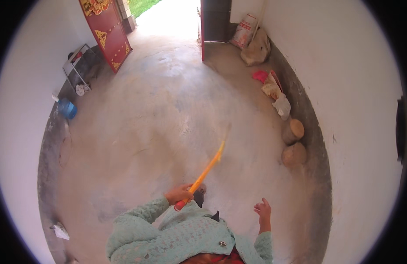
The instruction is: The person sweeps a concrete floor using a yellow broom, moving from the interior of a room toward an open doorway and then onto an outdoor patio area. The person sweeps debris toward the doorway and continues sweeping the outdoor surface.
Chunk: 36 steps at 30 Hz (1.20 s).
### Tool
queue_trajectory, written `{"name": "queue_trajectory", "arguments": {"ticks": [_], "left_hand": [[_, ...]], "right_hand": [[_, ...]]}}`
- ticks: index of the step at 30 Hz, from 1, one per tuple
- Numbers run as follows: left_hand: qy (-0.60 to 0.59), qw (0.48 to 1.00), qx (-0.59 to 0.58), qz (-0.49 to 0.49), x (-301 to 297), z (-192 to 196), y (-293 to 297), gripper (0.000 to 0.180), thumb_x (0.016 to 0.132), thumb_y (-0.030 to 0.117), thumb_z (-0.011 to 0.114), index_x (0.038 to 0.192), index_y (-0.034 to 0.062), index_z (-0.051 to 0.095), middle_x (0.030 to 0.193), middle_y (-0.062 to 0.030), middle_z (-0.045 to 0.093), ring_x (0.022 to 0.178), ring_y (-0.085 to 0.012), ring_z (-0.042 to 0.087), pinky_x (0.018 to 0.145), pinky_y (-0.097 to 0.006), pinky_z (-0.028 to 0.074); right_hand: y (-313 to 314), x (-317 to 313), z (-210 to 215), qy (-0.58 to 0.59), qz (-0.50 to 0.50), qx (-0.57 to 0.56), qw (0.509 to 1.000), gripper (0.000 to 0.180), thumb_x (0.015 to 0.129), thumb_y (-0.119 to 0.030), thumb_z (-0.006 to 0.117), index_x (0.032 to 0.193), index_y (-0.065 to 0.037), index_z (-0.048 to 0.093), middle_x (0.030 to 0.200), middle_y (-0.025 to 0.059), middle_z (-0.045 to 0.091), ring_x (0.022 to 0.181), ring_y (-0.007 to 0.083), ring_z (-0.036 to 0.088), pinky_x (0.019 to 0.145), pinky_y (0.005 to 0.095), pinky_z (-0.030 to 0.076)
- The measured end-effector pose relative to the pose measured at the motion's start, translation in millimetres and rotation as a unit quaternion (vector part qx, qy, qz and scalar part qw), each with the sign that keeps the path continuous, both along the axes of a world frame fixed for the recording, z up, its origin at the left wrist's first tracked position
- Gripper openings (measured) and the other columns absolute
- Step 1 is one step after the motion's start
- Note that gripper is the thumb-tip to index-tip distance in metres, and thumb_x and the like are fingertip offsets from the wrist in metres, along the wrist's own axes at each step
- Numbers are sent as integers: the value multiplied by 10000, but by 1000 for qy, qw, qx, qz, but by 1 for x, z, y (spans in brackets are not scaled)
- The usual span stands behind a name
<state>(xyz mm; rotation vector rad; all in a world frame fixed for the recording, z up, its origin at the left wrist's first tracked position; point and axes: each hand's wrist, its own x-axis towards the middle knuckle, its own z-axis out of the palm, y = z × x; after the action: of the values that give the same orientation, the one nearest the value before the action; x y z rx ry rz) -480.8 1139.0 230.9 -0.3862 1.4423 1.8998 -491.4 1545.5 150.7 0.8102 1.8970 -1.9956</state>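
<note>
My left hand (179,194) is wrapped round a long orange pole (207,170) near its red end. From there the pole slants away to the upper right over the concrete floor and looks thinner with distance. Its far end is faint and blurred, so I cannot make out what is on it. My right hand (264,210) is held out to the right, apart from the pole, with its fingers loosely spread and nothing in them. Pale green knitted sleeves cover both arms. A dark shoe (199,197) partly shows beside my left hand.
Red double doors (107,37) stand open at the far side. Along the right wall are sacks (256,47), bags (281,105) and two round stools or stumps (294,154). At left are a metal frame (78,66) and a blue water jug (67,108).
</note>
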Motion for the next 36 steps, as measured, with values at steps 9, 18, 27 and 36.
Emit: {"name": "queue_trajectory", "arguments": {"ticks": [9, 18, 27, 36], "left_hand": [[-124, 974, 147, -118, -123, -38, 75, 685, 668, 74, 538, 1273, 22, 221, 564, -20, 467, 471, -90, 462, 390, -217, 366], [274, 940, 92, -181, -172, -167, 163, 119, 688, 141, 529, 727, 34, 565, 600, -16, 533, 506, -85, 498, 452, -218, 391], [-189, 976, -23, 105, -176, -83, 114, 120, 654, 27, 539, 768, -6, 526, 577, -66, 504, 440, -136, 488, 361, -255, 384], [-42, 975, -113, 188, -182, -24, 133, 216, 639, 17, 521, 844, -30, 475, 584, -59, 488, 495, -131, 504, 422, -261, 402]], "right_hand": [[35, -5, -10, -144, -32, 14, 989, 441, 746, -70, 479, 1164, 0, 359, 677, 85, 524, 605, 184, 555, 518, 265, 479], [85, -53, -20, -32, 415, 334, 846, 274, 753, -93, 471, 1008, 3, 446, 658, 86, 516, 584, 189, 547, 509, 275, 479], [108, -186, -66, -162, 131, -109, 972, 165, 806, -161, 447, 868, -9, 466, 758, 136, 528, 703, 248, 548, 628, 350, 481], [-77, -258, -60, -323, 310, -277, 850, 312, 833, -251, 436, 1034, -17, 388, 937, 197, 521, 859, 286, 529, 750, 373, 449]]}}
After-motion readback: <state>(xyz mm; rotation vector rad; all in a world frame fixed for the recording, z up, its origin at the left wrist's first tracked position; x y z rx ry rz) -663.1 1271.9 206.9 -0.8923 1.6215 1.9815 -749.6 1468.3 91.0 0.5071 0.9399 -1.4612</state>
